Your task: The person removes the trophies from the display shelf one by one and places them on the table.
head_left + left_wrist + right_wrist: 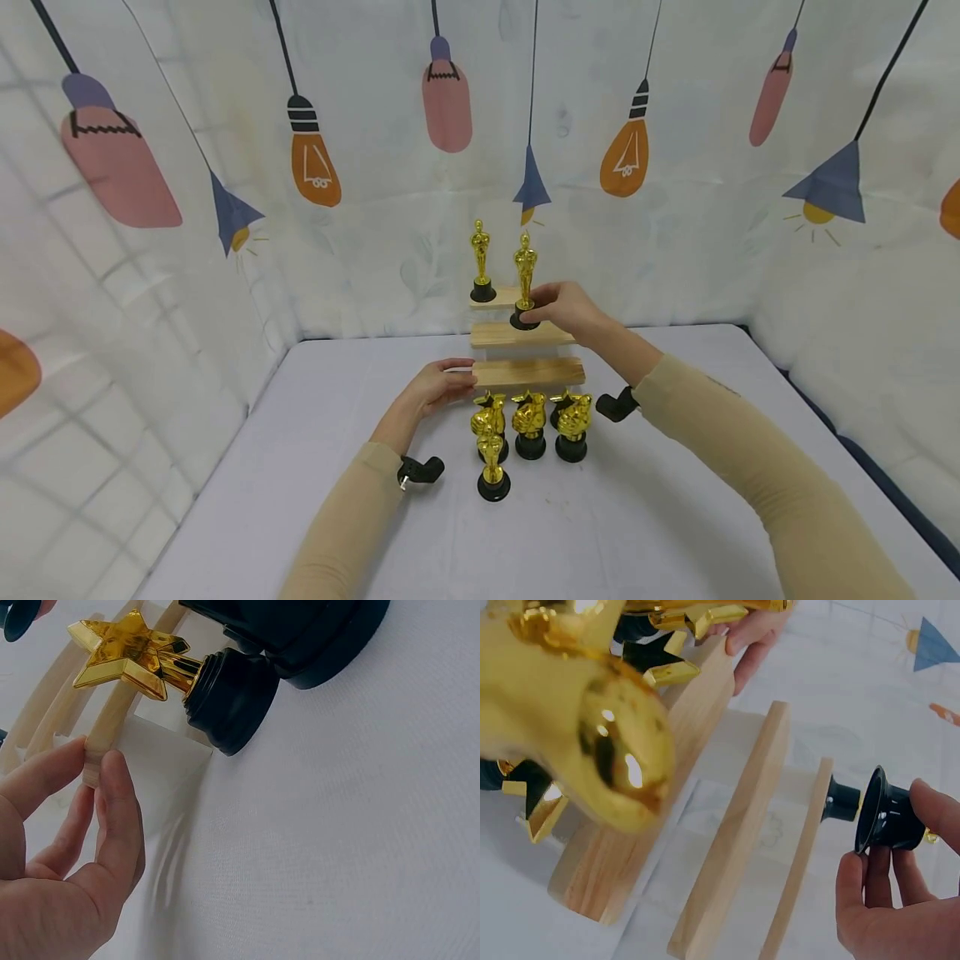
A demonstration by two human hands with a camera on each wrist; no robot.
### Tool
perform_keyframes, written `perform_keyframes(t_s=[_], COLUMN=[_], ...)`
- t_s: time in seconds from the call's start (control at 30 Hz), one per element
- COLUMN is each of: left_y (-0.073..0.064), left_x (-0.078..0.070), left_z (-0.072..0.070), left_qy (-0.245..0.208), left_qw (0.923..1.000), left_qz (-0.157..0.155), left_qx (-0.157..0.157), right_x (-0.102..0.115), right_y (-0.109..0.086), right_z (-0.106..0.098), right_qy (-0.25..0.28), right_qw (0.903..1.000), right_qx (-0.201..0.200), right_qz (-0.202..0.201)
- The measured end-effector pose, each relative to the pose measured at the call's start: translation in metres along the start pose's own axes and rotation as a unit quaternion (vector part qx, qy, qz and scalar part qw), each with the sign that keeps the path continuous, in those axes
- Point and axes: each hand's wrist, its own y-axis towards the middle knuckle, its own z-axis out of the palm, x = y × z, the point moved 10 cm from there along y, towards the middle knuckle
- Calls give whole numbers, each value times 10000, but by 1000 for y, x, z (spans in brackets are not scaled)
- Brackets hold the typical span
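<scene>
My right hand [567, 311] pinches a gold statuette trophy [526, 271] by its black base [894, 817], holding it upright above the middle wooden board [517, 336] of a stepped display stand. Another statuette trophy [480, 254] stands at the left end of the top board [506, 297]. With thumb and fingers, my left hand [75, 847] pinches the left end of the lowest board [532, 372]. In the right wrist view, the held base is apart from the boards and close to the standing trophy's base [841, 802].
In front of the stand, several gold trophies [529, 414] with black bases are grouped on the white-covered table [360, 375], with a statuette trophy [491, 454] nearest me. One has a star [124, 652] on top. A lamp-patterned cloth [375, 233] hangs behind.
</scene>
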Motion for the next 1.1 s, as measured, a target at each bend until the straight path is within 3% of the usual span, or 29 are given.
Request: perform_keyframes(t_s=[0.27, 0.57, 0.83, 1.1], left_y=[0, 0, 1, -3], left_x=[1, 2, 1, 1], left_z=[0, -1, -3, -2], left_qy=[-8, 48, 53, 6], left_qw=[10000, 10000, 9999, 9999], left_qz=[37, 35, 75, 68], left_qx=[-26, -61, -101, -122], right_x=[0, -2, -1, -11], right_y=[-13, -35, -52, -69], right_z=[4, 6, 13, 18], right_qy=[46, 196, 213, 155], right_qw=[9997, 9995, 9983, 9984], right_qx=[86, 237, 449, 530], right_qz=[-207, -62, -296, -125])
